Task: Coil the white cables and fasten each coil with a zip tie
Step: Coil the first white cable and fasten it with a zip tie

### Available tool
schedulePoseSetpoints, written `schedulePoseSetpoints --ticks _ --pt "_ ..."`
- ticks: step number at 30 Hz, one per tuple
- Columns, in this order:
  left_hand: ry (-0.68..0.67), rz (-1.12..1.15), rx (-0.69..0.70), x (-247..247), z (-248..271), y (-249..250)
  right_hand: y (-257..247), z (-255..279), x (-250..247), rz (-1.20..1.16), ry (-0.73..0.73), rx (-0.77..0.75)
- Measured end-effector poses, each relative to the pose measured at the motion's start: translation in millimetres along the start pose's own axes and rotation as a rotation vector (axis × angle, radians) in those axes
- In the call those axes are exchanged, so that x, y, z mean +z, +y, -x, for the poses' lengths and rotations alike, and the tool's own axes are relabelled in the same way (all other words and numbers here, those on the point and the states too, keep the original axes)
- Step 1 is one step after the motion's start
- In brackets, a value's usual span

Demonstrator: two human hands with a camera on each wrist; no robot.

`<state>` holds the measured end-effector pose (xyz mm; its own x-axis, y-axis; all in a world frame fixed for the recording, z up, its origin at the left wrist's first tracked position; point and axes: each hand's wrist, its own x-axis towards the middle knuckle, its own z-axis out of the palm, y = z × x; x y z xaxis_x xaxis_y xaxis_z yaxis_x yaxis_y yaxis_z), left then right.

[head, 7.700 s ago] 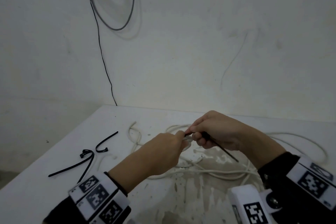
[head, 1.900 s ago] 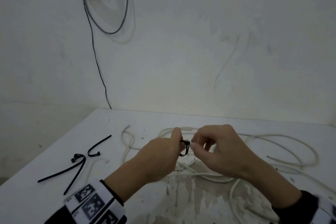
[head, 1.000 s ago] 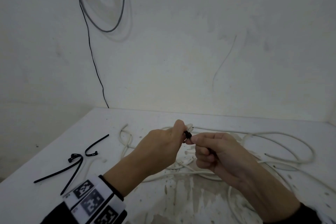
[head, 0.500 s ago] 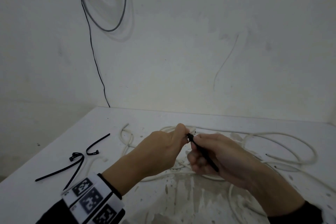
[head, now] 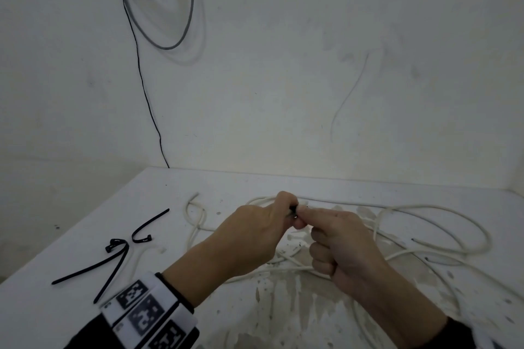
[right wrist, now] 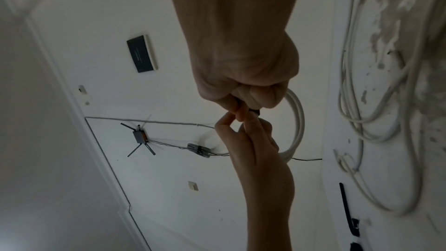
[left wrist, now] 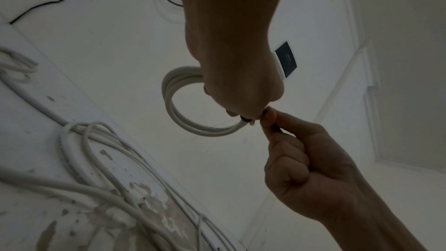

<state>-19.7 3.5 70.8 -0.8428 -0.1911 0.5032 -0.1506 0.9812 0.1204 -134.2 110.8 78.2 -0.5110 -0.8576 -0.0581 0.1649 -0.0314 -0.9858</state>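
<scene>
My left hand (head: 287,207) holds a small coil of white cable (left wrist: 174,100) above the table; in the head view the hand hides most of it. A black zip tie (left wrist: 246,120) wraps the coil where the fingers pinch it. My right hand (head: 302,217) is curled in a fist right against the left, thumb and forefinger pinching the tie's tail (left wrist: 276,130) next to its head. The right wrist view shows the coil (right wrist: 298,121) hanging behind both hands and the tie (right wrist: 254,111) between the fingertips.
Loose white cables (head: 425,238) sprawl over the paint-worn table (head: 283,320) under and right of my hands. Spare black zip ties (head: 93,266) lie at the left, near the table's left edge. A wall with a hanging grey cable (head: 173,47) stands close behind.
My right hand has taken a new grip on the tie's tail, closer to the coil; the tail that ran down across the hand is now hidden in the fist. The left hand keeps its hold.
</scene>
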Motion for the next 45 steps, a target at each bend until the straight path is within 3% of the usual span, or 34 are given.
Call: schedulePoseSetpoints --ticks 5,10,14,23,32,38,42,45 --pt "0.044 -0.127 -0.063 8.7 -9.2 0.7 -1.8 -1.2 -0.2 0.005 -0.101 -0.006" --pt "-0.023 -0.110 -0.053 0.5 -3.1 -1.4 -10.6 -4.0 -8.8 0.275 -0.198 0.071" --pt "-0.027 -0.172 -0.016 -0.2 -0.1 -3.9 -15.0 -5.0 -7.2 0.265 -0.140 0.131" --pt "0.056 -0.093 0.010 -0.4 -4.6 5.6 -8.8 1.5 1.1 -0.067 -0.034 0.028" --pt "0.160 -0.070 -0.015 1.0 -2.6 3.3 -20.6 -3.1 -10.7 0.226 -0.213 0.029" --pt "0.153 -0.120 0.005 2.6 0.5 0.8 -13.8 -5.5 -4.6 0.074 -0.069 0.026" --pt "0.104 0.060 -0.061 9.7 1.1 5.9 -1.4 -3.6 1.2 -0.103 -0.020 -0.065" --pt "0.026 0.667 -0.340 2.7 -2.5 11.0 2.7 -2.8 1.6 -0.076 -0.051 -0.181"
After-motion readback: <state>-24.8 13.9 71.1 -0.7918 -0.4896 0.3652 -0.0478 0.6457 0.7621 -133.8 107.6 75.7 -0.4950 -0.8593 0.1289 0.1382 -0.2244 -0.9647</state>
